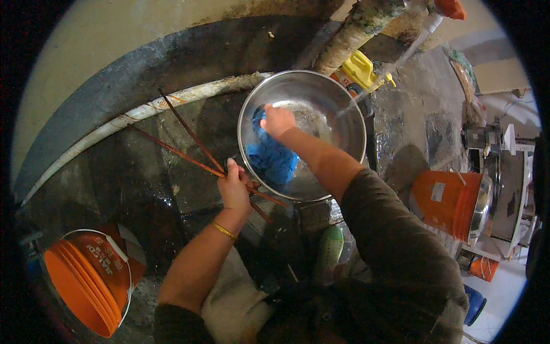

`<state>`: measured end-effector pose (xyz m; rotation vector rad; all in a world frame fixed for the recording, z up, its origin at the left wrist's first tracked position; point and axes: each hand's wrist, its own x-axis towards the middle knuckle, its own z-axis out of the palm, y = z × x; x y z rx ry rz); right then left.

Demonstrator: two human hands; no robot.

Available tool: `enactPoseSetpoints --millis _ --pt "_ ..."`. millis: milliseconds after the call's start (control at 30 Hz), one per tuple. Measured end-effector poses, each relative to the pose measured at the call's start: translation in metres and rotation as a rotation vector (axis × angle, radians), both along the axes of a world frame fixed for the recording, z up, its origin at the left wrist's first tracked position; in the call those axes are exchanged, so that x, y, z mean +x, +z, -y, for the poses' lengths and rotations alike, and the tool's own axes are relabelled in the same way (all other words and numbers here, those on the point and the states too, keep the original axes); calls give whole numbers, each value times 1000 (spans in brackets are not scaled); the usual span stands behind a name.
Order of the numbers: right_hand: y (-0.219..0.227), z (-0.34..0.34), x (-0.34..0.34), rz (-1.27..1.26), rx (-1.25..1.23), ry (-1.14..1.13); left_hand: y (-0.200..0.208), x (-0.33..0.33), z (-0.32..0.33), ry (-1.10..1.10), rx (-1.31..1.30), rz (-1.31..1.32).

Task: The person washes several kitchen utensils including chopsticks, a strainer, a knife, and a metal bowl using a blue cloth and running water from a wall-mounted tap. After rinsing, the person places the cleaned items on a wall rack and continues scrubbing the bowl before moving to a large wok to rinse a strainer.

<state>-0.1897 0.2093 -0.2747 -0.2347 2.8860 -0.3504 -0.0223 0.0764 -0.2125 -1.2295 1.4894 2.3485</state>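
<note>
A round metal basin (341, 149) stands on the wet floor in front of me. Inside it lies a bunched, wet blue cloth (275, 163), toward the left side. My right hand (278, 121) reaches into the basin, its fingers closed on the upper part of the cloth. Just left of the basin rim, my left hand (234, 186) is closed around two thin reddish-brown rods (182, 153) that cross near my fingers. A stream of water (395, 67) falls from the upper right into the basin.
A yellow plastic jug (362, 69) stands behind the basin, beside a thick pipe (358, 33). A white pipe (149, 109) runs along the wall's foot. Orange buckets lie tipped at left (86, 284) and stand at right (444, 200). A green shoe (330, 246) is below.
</note>
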Motion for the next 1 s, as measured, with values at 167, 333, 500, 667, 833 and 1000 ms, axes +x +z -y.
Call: enactPoseSetpoints --millis 167,333,500,667,833,1000 --pt "8 -58 -24 -206 80 -152 2 -5 -2 -63 -5 -92" --pt "-4 -128 -15 -23 204 -313 3 -11 -4 -35 136 -96" --pt "10 -134 -2 26 140 -436 -7 -18 -6 26 115 -99" --pt "15 -54 23 -276 -58 -73 -7 -17 -10 -1 53 -90" --pt "-11 -20 46 -32 -254 192 -1 -16 -9 -54 116 -30" --pt "-12 -34 31 -257 -277 -235 -1 -15 -9 -53 97 -11"
